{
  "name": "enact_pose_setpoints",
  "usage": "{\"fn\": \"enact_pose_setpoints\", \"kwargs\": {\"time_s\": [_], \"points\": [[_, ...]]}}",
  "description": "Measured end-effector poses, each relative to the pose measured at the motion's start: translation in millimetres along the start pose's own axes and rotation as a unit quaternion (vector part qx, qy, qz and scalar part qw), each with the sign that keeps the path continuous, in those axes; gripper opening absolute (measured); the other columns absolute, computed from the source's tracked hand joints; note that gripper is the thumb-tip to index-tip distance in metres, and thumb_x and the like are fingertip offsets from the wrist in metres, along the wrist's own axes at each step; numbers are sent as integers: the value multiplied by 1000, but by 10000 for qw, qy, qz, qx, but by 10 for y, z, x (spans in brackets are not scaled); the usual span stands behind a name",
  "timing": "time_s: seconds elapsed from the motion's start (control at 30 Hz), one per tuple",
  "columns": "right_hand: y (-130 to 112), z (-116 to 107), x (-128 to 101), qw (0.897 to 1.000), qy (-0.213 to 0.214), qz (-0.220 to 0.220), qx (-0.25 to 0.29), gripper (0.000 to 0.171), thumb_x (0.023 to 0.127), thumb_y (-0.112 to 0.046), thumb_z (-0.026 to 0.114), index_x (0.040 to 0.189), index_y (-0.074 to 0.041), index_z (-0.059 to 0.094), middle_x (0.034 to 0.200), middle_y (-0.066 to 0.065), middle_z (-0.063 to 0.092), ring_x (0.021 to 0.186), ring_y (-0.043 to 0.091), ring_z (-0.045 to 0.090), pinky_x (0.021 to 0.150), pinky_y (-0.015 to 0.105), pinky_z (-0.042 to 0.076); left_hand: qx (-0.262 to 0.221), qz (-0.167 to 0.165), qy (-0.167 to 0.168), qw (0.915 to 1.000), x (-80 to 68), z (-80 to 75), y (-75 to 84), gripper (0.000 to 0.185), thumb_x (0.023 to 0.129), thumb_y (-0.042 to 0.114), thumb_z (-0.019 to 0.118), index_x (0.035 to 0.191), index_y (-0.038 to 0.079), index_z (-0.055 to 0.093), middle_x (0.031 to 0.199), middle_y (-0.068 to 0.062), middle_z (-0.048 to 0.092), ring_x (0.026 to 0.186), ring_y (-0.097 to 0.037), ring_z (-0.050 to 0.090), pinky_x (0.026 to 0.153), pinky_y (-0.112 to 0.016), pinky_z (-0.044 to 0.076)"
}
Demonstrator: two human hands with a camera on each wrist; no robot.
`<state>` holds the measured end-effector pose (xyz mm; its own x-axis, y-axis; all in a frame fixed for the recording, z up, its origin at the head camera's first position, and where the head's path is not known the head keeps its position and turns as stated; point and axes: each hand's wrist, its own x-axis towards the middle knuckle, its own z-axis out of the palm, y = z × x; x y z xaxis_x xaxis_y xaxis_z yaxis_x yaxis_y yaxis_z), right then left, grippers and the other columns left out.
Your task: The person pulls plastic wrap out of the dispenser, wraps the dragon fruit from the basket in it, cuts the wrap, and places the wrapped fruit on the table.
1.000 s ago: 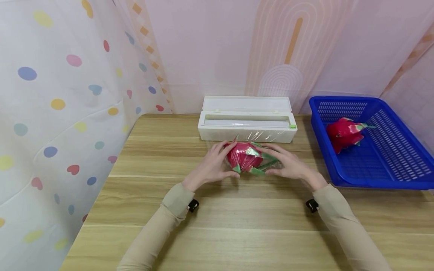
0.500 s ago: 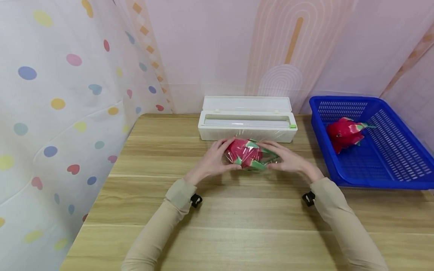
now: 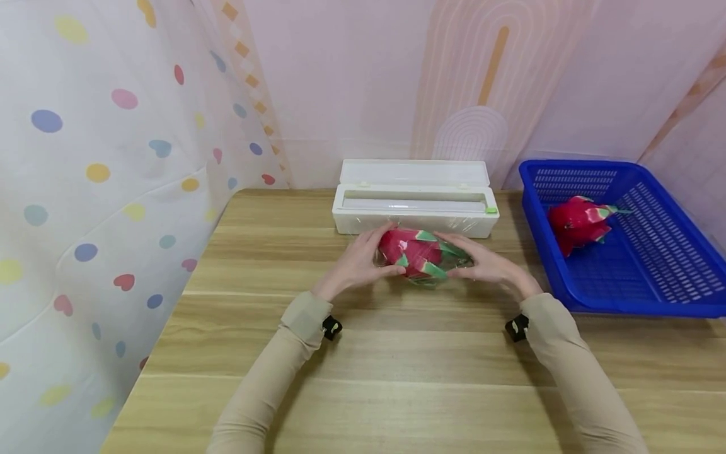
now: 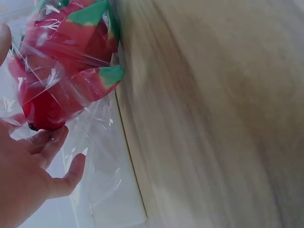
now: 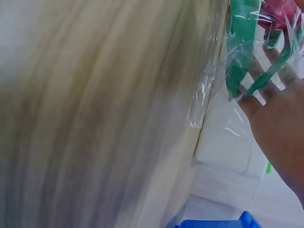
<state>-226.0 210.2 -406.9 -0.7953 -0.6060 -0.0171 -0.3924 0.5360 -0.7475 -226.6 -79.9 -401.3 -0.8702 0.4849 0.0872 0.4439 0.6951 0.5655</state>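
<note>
No text, label, brand, number or sign can be read in these pictures. The white cling film dispenser (image 3: 415,203) has no printing that shows on its lid or front. The blue plastic basket (image 3: 652,265) is also plain. The wall covering behind the table has only shapes: coloured dots and hearts at the left, arches and diamonds in the middle, and no letters. The small black tabs at the cuffs of both sleeves carry a white mark, but it is too small to read.
</note>
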Motion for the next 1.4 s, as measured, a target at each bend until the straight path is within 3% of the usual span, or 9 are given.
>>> {"fn": "enact_pose_setpoints", "kwargs": {"time_s": [0.2, 0.3, 0.4, 0.53, 0.7, 0.97, 1.13, 1.27, 1.4], "points": [[65, -41, -39, 9987, 21, 132, 501, 75, 87, -10, 63, 151, -14, 24, 156, 18, 23, 143, 40, 20, 114, 64, 17, -114, 36, -7, 9999, 10, 12, -21, 90, 79, 49, 72, 151, 24, 24, 150, -11, 32, 136, -34, 36, 109, -58, 35], [68, -55, -70, 9972, 409, 187, 594, 70, 86, -1, 58, 149, -9, 29, 154, 20, 27, 142, 39, 23, 114, 63, 20, -181, 39, 59, 9998, 5, 25, -32, 90, 79, 49, 73, 151, 28, 23, 149, -10, 27, 135, -35, 37, 109, -59, 34], [23, -38, -90, 9922, 1248, -18, 4, 59, 83, 5, 57, 140, -4, 45, 146, 21, 41, 136, 39, 35, 111, 60, 28, -100, 67, 122, 9999, 1, 31, -37, 89, 79, 48, 72, 151, 27, 23, 148, -10, 28, 136, -33, 35, 110, -58, 33], [-101, 12, -98, 9663, 2191, -375, -1301, 36, 86, -1, 60, 122, -3, 61, 128, 19, 57, 122, 38, 51, 103, 55, 41, 158, 168, 153, 9996, 3, 29, -25, 90, 80, 49, 71, 152, 26, 21, 149, -12, 30, 138, -32, 27, 114, -58, 25], [-207, 64, -109, 9643, 1972, -180, -1759, 37, 91, -20, 62, 126, -7, 59, 127, 16, 58, 118, 36, 54, 100, 54, 44, 60, 209, 152, 9996, 8, 39, -21, 90, 81, 49, 70, 152, 28, 19, 149, -11, 30, 138, -35, 33, 115, -63, 18], [-93, 102, -114, 9862, 1521, 167, -630, 49, 90, -18, 65, 135, -4, 50, 130, 21, 55, 117, 38, 54, 98, 54, 47, -479, 175, 187, 9985, 15, 48, -42, 83, 82, 43, 71, 150, 25, 26, 145, -11, 34, 133, -33, 39, 108, -55, 37], [5, 41, -131, 9850, 1609, 451, 433, 44, 96, -16, 56, 136, 1, 47, 133, 25, 54, 119, 41, 54, 99, 50, 47, -607, 236, 310, 9974, 44, 42, -53, 77, 84, 36, 71, 147, 15, 32, 142, -14, 36, 134, -32, 34, 110, -54, 35], [67, -21, -141, 9679, 2388, 739, 260, 35, 97, -18, 55, 125, 2, 58, 122, 24, 62, 108, 36, 60, 85, 22, 50, -771, 306, 411, 9957, 51, 45, -96, 74, 90, 57, 54, 145, 12, 36, 144, -14, 32, 137, -33, 28, 112, -57, 30], [134, -84, -98, 9131, 4021, 527, -423, 20, 90, -6, 62, 106, 4, 68, 102, 22, 69, 86, 15, 64, 70, 1, 41, -1025, 347, 645, 9920, 59, 58, -125, 102, 79, 84, 22, 141, 6, 42, 143, -18, 32, 135, -36, 29, 112, -58, 28]]}}
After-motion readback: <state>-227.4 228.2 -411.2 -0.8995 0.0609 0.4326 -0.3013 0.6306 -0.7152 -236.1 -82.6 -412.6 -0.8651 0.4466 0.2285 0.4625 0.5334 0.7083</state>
